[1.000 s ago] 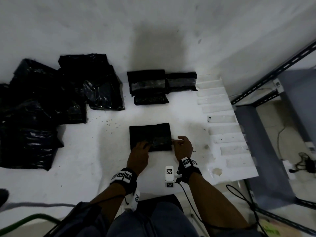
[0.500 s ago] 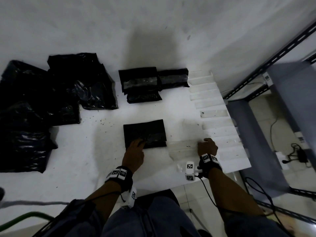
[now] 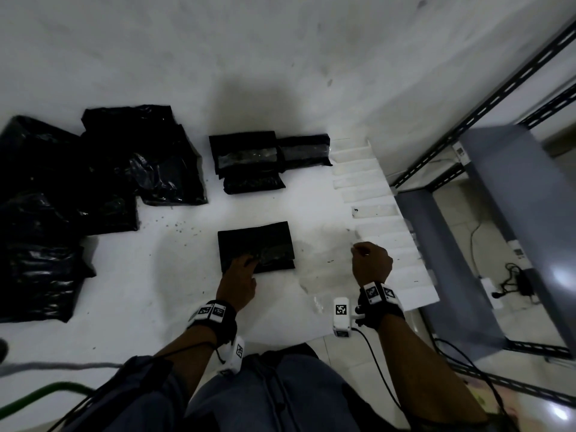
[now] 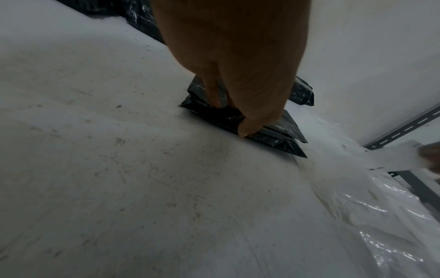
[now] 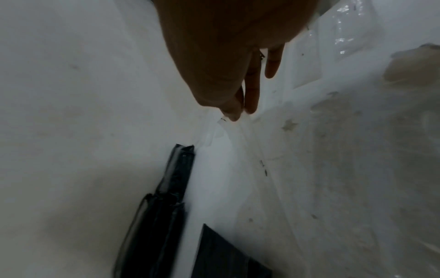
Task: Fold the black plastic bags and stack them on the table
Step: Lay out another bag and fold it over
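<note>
One folded black bag (image 3: 255, 246) lies flat on table (image 3: 156, 291) | left hand (image 3: 238, 282) presses its near corner, fingers straight | right hand (image 3: 371, 265), apart to the right, pinches clear strip (image 5: 234, 131) between thumb and forefinger | folded stack (image 3: 249, 160) beyond left hand.

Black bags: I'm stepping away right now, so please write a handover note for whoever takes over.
Left hand presses the folded bag flat on the table. Right hand pinches a clear plastic strip to the bag's right.
Finished bundles lie at the back; loose bags are piled on the left; more strips line the table's right edge.
Done: this bag is folded. Left: probably bind it, add it to the bundles, then fold the loose pile.
</note>
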